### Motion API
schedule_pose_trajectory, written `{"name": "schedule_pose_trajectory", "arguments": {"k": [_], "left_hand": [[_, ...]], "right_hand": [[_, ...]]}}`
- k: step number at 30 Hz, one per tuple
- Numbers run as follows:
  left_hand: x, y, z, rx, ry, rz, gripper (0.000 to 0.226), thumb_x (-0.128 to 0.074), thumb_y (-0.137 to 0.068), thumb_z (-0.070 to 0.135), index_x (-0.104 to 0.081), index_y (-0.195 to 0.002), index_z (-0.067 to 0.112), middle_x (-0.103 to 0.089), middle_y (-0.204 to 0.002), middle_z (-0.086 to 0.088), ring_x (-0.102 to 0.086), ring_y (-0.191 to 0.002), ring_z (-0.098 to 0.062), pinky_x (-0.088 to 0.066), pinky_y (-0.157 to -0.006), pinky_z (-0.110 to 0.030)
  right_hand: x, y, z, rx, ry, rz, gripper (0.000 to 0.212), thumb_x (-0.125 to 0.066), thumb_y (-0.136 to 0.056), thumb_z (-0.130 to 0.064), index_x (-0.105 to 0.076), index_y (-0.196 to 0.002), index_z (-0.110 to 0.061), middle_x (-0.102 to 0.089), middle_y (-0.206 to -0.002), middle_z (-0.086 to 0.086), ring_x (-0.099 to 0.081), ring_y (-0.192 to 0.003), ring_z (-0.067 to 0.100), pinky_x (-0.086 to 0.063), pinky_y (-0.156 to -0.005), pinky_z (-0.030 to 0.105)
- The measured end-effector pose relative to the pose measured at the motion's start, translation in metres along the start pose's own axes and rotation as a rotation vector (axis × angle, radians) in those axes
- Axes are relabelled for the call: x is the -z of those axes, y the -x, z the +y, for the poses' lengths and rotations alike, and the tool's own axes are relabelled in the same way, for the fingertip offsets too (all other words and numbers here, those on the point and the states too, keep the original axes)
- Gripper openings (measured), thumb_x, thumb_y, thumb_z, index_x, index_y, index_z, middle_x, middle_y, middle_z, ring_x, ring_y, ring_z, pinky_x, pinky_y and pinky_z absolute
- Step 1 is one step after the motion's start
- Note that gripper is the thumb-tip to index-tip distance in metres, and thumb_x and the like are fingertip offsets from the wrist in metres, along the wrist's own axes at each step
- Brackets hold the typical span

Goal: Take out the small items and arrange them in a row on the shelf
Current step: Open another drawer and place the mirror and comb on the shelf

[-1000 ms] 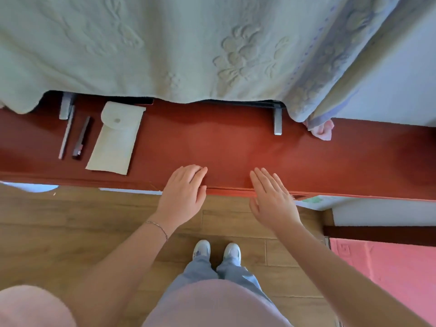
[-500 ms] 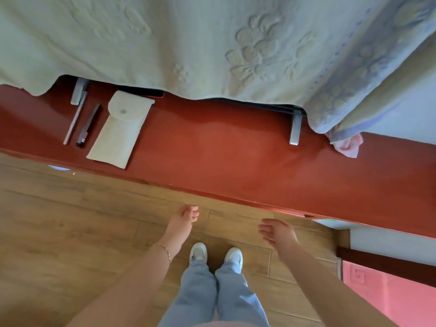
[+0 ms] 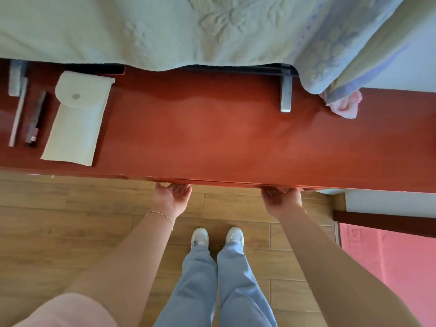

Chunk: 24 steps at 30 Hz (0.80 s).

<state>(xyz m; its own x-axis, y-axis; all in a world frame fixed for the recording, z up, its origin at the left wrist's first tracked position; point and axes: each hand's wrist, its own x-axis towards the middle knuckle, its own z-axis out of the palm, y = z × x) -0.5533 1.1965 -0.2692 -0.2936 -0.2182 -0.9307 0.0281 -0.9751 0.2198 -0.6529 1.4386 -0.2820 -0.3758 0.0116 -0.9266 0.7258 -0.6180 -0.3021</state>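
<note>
The red wooden shelf [image 3: 212, 138] runs across the view at waist height. At its left end lie a cream snap pouch [image 3: 75, 121], a dark slim tube [image 3: 35, 119] and a thin silver stick [image 3: 17, 114], side by side. My left hand [image 3: 173, 199] and my right hand [image 3: 282, 201] are palm-up under the shelf's front edge. Their fingers hook beneath a thin panel there and are hidden from view. Neither hand holds a small item.
A pale green quilted blanket [image 3: 165, 29] hangs over the back of the shelf, hiding what is behind it. A grey metal bracket [image 3: 285, 95] and a pink cloth [image 3: 345, 107] sit at the right. Below are wooden floor, my legs and a pink mat [image 3: 389, 267].
Both hands left the top of the shelf edge, dropped towards the floor, then rose, and now hook under the front edge with palms up. The items on the left stayed put.
</note>
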Motion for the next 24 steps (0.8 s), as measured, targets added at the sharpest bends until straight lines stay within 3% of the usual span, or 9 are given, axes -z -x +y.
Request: {"name": "schedule_pose_trajectory", "arguments": {"k": [4, 9, 13, 16, 19, 24], "left_hand": [[0.006, 0.003, 0.002, 0.011, -0.019, 0.030, 0.062, -0.017, -0.099, 0.042, -0.019, -0.144, -0.001, -0.028, -0.149, -0.019, -0.029, -0.137, -0.030, -0.023, -0.114, -0.042], [0.039, 0.019, -0.009, 0.020, -0.047, 0.065, 0.058, -0.020, -0.100, 0.039, -0.031, -0.139, -0.002, -0.039, -0.143, -0.018, -0.037, -0.132, -0.029, -0.029, -0.111, -0.042], [0.069, 0.032, -0.018, 0.023, -0.082, 0.112, 0.042, -0.024, -0.098, 0.026, -0.048, -0.119, -0.001, -0.049, -0.133, -0.017, -0.048, -0.122, -0.029, -0.036, -0.107, -0.043], [0.087, 0.043, -0.024, 0.026, -0.087, 0.113, 0.032, -0.030, -0.095, 0.018, -0.056, -0.100, 0.001, -0.057, -0.123, -0.014, -0.055, -0.113, -0.029, -0.043, -0.100, -0.043], [0.101, 0.057, -0.029, 0.030, -0.078, 0.122, 0.031, -0.033, -0.095, 0.021, -0.059, -0.097, 0.004, -0.061, -0.115, -0.012, -0.057, -0.108, -0.029, -0.044, -0.099, -0.044], [0.117, 0.065, -0.034, 0.043, -0.029, 0.138, 0.031, -0.033, -0.096, 0.023, -0.058, -0.097, 0.006, -0.062, -0.102, -0.012, -0.055, -0.112, -0.030, -0.044, -0.099, -0.046]], "right_hand": [[0.006, 0.005, 0.006, 0.021, -0.005, 0.003, 0.025, -0.033, -0.088, -0.009, -0.050, -0.071, -0.012, -0.054, -0.077, 0.006, -0.055, -0.077, 0.020, -0.043, -0.097, 0.034], [0.037, 0.016, 0.021, 0.016, -0.065, -0.005, 0.027, -0.036, -0.085, -0.006, -0.048, -0.062, -0.012, -0.051, -0.055, 0.004, -0.053, -0.069, 0.021, -0.047, -0.092, 0.036], [0.072, 0.031, 0.039, -0.012, -0.072, 0.002, 0.025, -0.037, -0.085, -0.002, -0.053, -0.067, -0.008, -0.055, -0.064, 0.008, -0.054, -0.071, 0.022, -0.044, -0.096, 0.033], [0.094, 0.040, 0.053, -0.023, -0.073, 0.002, 0.023, -0.038, -0.084, -0.002, -0.057, -0.073, -0.009, -0.058, -0.071, 0.008, -0.056, -0.071, 0.022, -0.052, -0.080, 0.030], [0.113, 0.046, 0.062, -0.039, -0.027, 0.003, 0.020, -0.040, -0.085, -0.003, -0.058, -0.080, -0.011, -0.059, -0.079, 0.007, -0.057, -0.074, 0.020, -0.054, -0.071, 0.027], [0.127, 0.056, 0.067, -0.050, 0.012, -0.036, 0.024, -0.038, -0.086, 0.000, -0.059, -0.089, -0.010, -0.062, -0.089, 0.008, -0.059, -0.084, 0.021, -0.048, -0.079, 0.030]]}}
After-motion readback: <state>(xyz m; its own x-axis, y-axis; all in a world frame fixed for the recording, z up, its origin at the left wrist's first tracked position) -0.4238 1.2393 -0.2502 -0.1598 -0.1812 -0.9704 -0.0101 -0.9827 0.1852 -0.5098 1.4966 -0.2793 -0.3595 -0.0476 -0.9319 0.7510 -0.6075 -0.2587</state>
